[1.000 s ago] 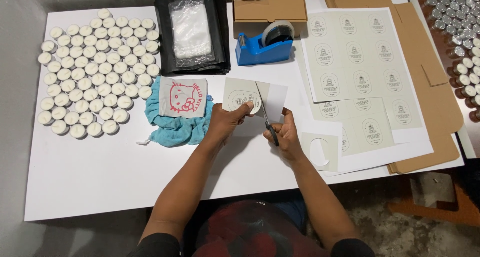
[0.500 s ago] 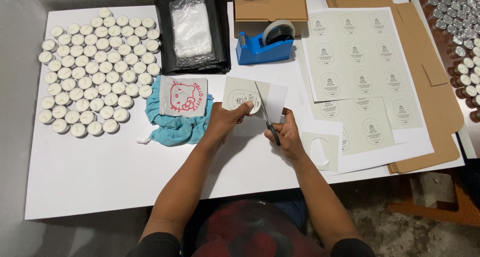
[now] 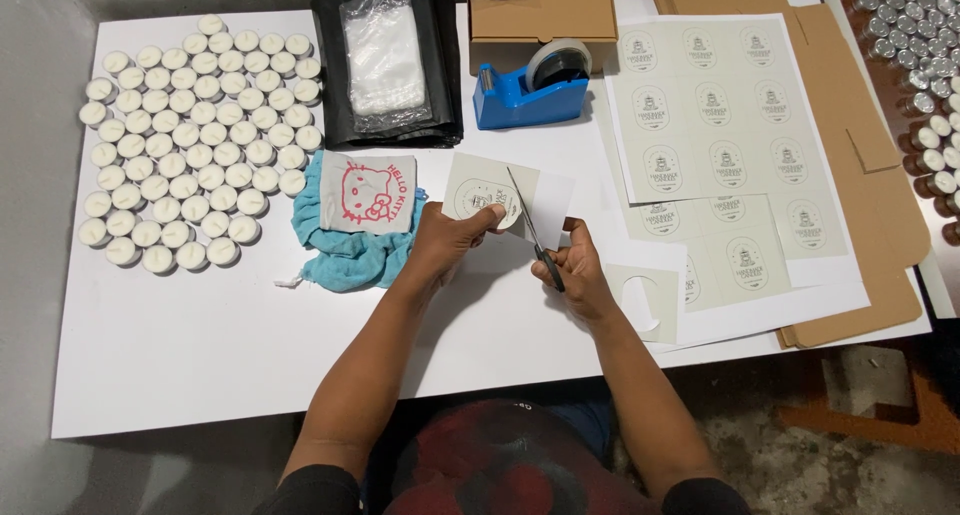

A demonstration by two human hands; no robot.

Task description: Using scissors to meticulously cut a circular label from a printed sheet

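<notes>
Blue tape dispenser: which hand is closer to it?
Right, narrowly. The right hand, holding scissors, sits below the tape dispenser; the left hand, gripping the label paper, is below-left.

Left hand (image 3: 450,237) pinching pale grey printed label paper (image 3: 483,192); right hand (image 3: 573,265) working black-handled steel scissors (image 3: 533,231) through it.

Pale label sheet (image 3: 480,190) held up, scissors (image 3: 530,230) cutting into it.
</notes>
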